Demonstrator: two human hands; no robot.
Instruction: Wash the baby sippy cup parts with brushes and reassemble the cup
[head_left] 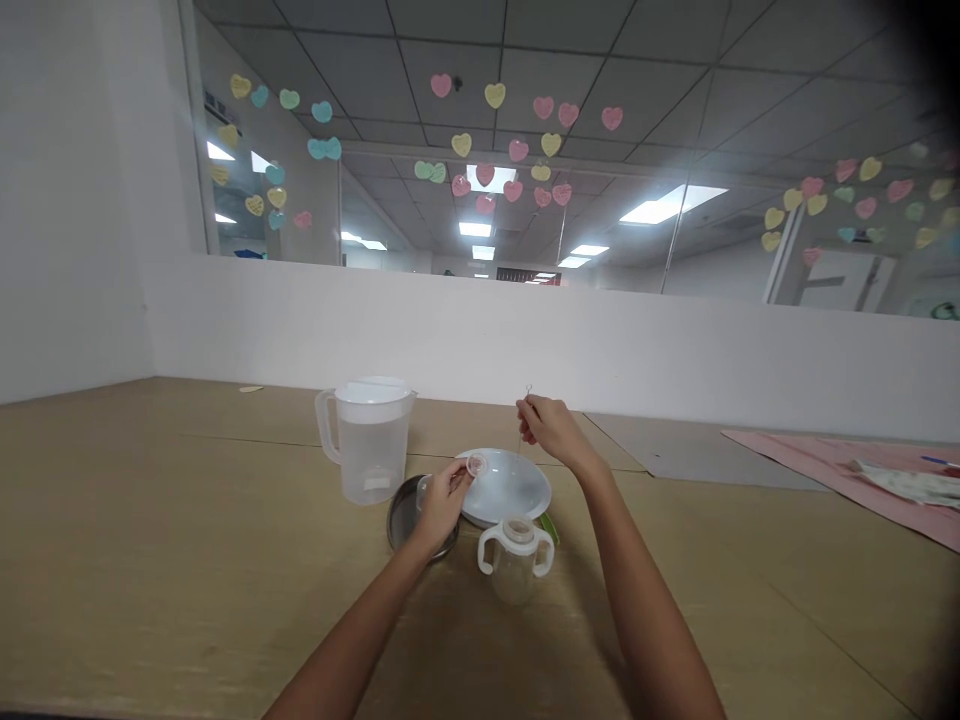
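Note:
Between the fingers of my left hand (445, 500) is a small clear round piece (476, 465), held over the left rim of a white bowl (510, 492). My right hand (546, 425) pinches a thin wire tool (529, 390) upright above the bowl's back edge; its lower end points down toward the bowl. A clear bottle with two white handles (514, 570) stands open in front of the bowl. Under and beside my left hand lies a dark round metal dish (403, 515).
A translucent lidded pitcher (373, 450) stands behind and left of the dish. Something green (550, 528) lies right of the bowl. On the right are a grey mat (675, 455) and a pink cloth (832, 462) bearing a patterned cloth. A white wall runs behind the table.

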